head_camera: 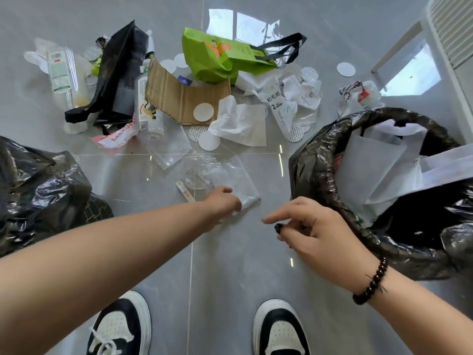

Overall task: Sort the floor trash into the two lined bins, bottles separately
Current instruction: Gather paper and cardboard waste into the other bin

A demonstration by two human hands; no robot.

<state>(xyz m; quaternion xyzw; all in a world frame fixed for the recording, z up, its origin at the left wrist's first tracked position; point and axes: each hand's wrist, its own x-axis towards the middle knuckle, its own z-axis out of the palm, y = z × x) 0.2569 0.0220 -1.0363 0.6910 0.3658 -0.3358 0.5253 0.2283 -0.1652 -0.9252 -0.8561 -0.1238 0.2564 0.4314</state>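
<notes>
My left hand [222, 201] is down on the floor [230, 265], fingers [226, 190] curled onto the near corner of a clear plastic bag [238, 180]; whether they've actually pinched it I cannot tell. My right hand [314, 226] hovers just to the right, fingers [279, 217] loosely spread and holding nothing, close to the rim of the right bin [320, 180], black-lined with white bags inside. The left bin [38, 190], also black-lined, sits at the left edge. Beyond the clear bag lies the pile: a clear bottle [149, 114] on its side beside a cardboard piece [179, 98], crumpled tissue [238, 121], a green bag [217, 57], a black bag [115, 75].
</notes>
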